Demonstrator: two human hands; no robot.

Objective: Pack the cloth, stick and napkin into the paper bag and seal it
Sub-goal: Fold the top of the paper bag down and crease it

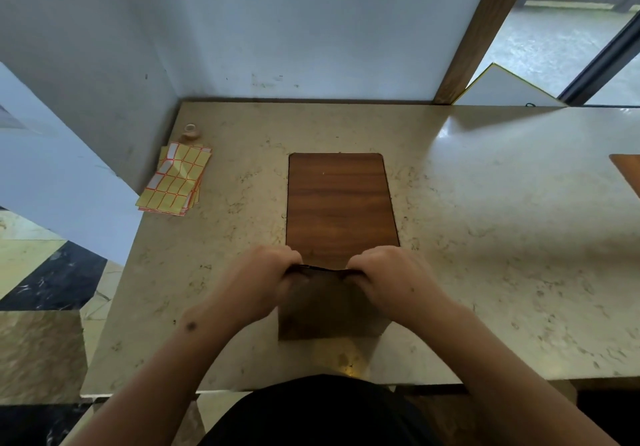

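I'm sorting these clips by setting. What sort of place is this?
Probably an indoor packing counter rather than a home kitchen: a marble-look counter set against a plain white wall, label sheets and a tape roll in the corner, and both hands gripping a paper bag.

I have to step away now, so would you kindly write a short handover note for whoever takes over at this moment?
Left hand: grips the left end of the paper bag's top edge.
Right hand: grips the right end of that edge.
Paper bag: stands at the near end of the wooden board, its mouth pinched nearly shut.
Cloth, stick and napkin: none in sight on the table; probably inside the bag, though I cannot see in.
Label sheets lie at the far left, a small tape roll behind them.
Left: fold the top down and seal it.
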